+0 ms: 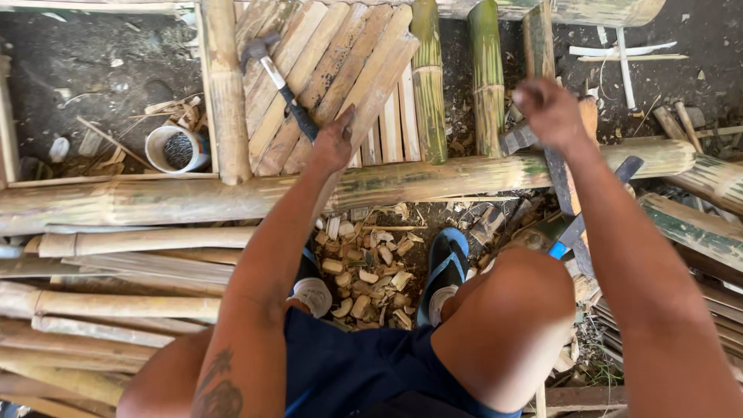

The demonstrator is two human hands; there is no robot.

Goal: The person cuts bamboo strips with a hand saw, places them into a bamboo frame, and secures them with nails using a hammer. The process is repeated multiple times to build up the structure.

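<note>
The right hand point(551, 112) was motion-blurred, its grasp indiscernible. The left hand point(334, 143) covered the hammer point(277, 81) handle's end. The frame's left edge cropped the poles point(101, 306).

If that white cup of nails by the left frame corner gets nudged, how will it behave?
The cup stands upright on uneven dirt strewn with chips, so a push would probably tip it. It looks thin-walled and nearly full of nails, likely bottom-heavy, yet the nails would scatter if it went over. Lifted, it may flex under a squeeze.

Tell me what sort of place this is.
Likely an outdoor bamboo workshop on bare ground: long bamboo poles laid across, split bamboo slats set side by side, offcut chips on the dirt, and a hammer under the left hand.
</note>
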